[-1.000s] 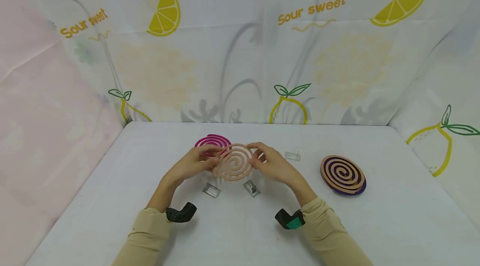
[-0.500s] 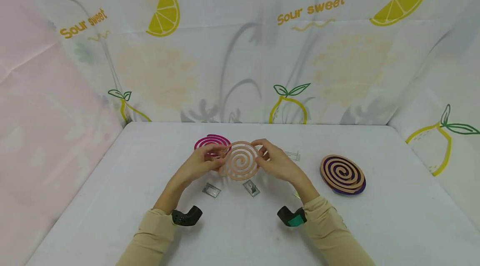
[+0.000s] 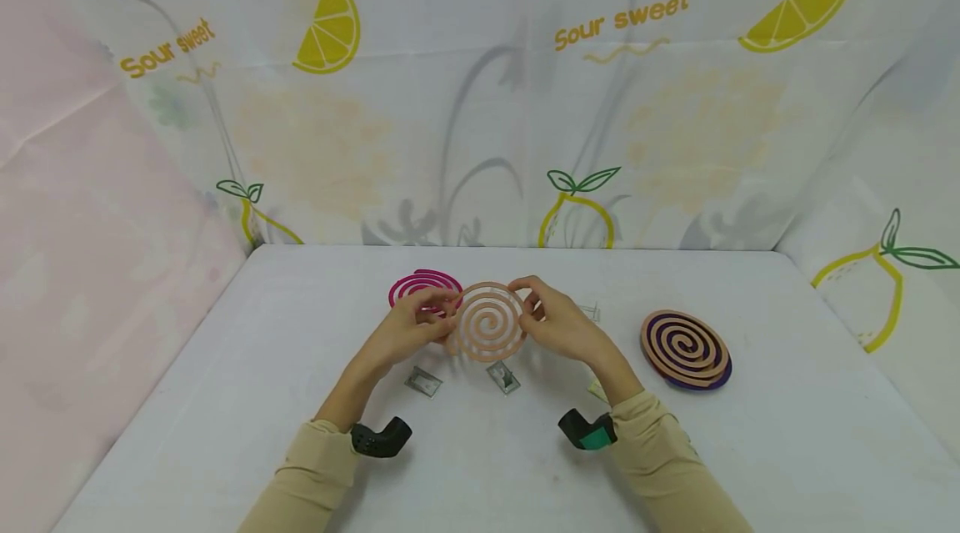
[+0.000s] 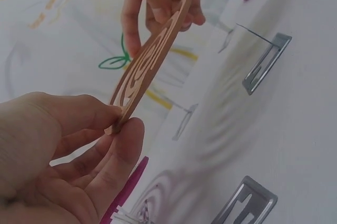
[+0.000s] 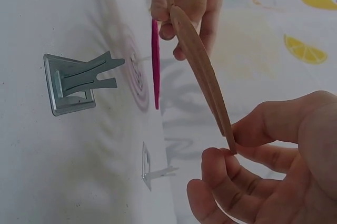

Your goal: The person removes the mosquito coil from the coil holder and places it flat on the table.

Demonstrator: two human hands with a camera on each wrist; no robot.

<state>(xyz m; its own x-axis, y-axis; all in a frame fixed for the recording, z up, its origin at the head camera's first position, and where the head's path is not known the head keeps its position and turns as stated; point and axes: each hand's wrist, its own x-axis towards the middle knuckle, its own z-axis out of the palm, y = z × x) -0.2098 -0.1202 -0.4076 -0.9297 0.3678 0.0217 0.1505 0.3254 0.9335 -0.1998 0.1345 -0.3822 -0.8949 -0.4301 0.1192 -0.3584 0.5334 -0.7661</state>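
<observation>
A tan mosquito coil [image 3: 489, 323] hangs above the white table, tilted with its flat face toward the head camera. My left hand [image 3: 411, 329] pinches its left rim between thumb and fingers. At the opposite rim, my right hand [image 3: 558, 322] holds it by thumb and fingertips. Seen edge-on in the right wrist view, the coil [image 5: 204, 71] shows two layers lying close together. Behind my left hand is a magenta coil [image 3: 397, 286], raised off the table and partly covered by the fingers. Two metal coil stands, left [image 3: 424, 382] and middle [image 3: 503, 378], lie below the held coil.
Another metal stand [image 3: 591, 313] stands farther back, partly behind my right hand. To the right lies a stack of tan and purple coils [image 3: 685, 349]. A small pale yellow piece [image 3: 597, 389] shows beside my right forearm. Printed cloth [image 3: 465, 99] closes off the back.
Both hands have shifted a little to the right with the tan coil, which now faces the head camera more fully. The pale yellow piece has come into sight by the right forearm.
</observation>
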